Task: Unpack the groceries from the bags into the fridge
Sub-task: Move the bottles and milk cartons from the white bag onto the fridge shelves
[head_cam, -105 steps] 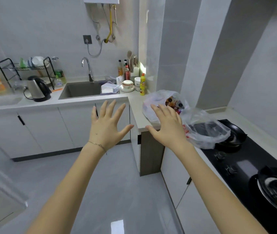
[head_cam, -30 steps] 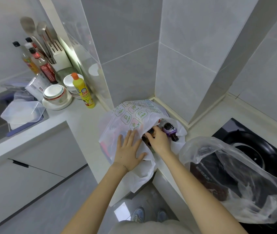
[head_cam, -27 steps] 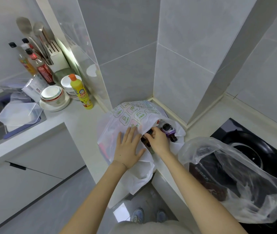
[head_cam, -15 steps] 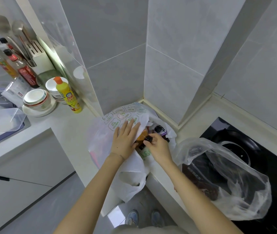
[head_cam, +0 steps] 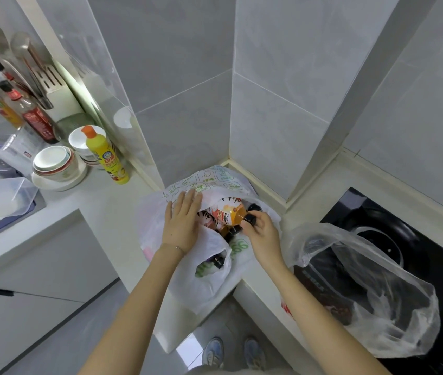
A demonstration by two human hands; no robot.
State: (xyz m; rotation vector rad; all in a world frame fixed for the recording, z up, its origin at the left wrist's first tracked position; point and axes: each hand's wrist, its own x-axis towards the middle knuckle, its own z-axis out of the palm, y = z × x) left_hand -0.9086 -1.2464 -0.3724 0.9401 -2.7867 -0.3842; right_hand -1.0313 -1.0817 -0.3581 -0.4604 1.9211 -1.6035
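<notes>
**Bottle pinched by its cap, still in the bag**

The right hand (head_cam: 262, 234) is the one on the job. Its fingers (head_cam: 258, 215) and thumb curl round the black cap (head_cam: 250, 218) of an orange bottle (head_cam: 229, 213) and pinch it. The bottle sits inside the white bag (head_cam: 209, 277). Its body runs from the fingertips toward the left hand, and the cap end is nearest the right hand. The long axis looks tilted rather than upright.

The left hand (head_cam: 181, 226) lies flat just beside the bottle's far end. Its straight fingers (head_cam: 187, 201) press the bag's rim back and hold the mouth open.

Judgement: the pull should follow that axis, cap first, toward the right wrist and upward. Other dark-capped bottles crowd close beneath the fingers and could snag. A cap-only pinch may slip. The fridge is out of view, and the clear bag (head_cam: 377, 307), beyond the right wrist, is untouched.
</notes>
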